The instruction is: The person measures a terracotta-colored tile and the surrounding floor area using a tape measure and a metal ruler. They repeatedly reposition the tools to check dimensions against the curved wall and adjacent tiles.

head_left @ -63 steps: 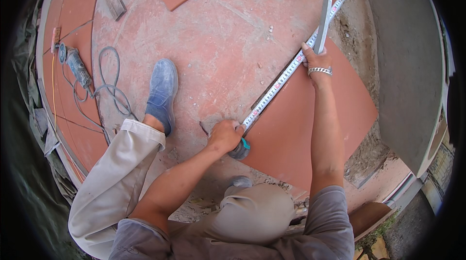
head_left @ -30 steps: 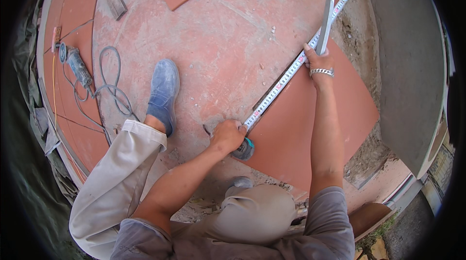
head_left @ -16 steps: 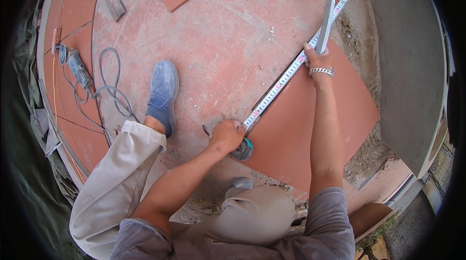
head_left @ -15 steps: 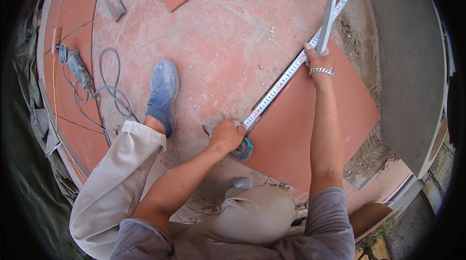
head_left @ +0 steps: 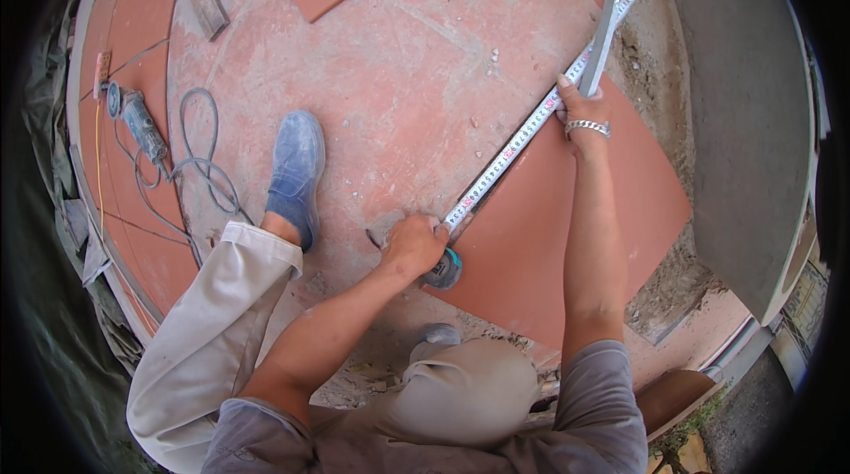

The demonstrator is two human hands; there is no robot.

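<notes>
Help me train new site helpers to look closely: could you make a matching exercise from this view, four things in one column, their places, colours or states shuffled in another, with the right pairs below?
Things
1. measuring tape
2. metal bar
3. angle grinder
4. bracelet

Places, colours, states
A. lying on the terracotta tiles at the far left
B. drawn out from the left grip past the right grip
C. silver-coloured, made of links
D. grey, held in the right grip

Right pairs: 1-B, 2-D, 3-A, 4-C
</notes>
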